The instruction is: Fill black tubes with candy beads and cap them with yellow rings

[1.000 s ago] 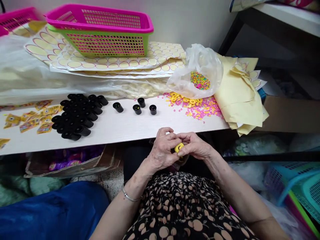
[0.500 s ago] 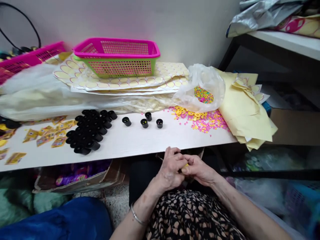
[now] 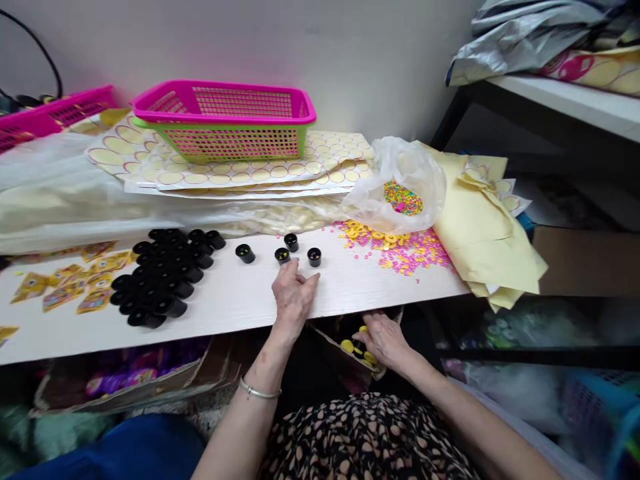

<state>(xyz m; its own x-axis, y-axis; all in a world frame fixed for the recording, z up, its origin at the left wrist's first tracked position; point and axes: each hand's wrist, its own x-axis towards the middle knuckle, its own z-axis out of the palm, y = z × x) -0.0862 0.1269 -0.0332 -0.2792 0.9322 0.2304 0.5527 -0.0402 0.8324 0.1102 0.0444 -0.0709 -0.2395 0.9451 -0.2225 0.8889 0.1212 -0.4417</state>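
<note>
My left hand is over the white table, its fingers apart and holding nothing. Its fingertips are right at a small black cup with yellow-green bits inside; whether they touch it I cannot tell. Close by stand more black cups, one of them farther left. Below the table edge my right hand dips into a cardboard box on my lap side, fingers bent around a yellow-capped black cup. Several yellow caps lie in that box under the hand.
A dense group of black cups stands left, beside yellow printed packets. Pink and yellow beads are strewn near a plastic bag of coloured beads. A pink-green basket rests on printed sheets behind. Yellow paper lies right.
My hands were together at the table edge around something yellow. They have parted: the left moved forward and left to the cups, the right went down into the box. The view shifted slightly.
</note>
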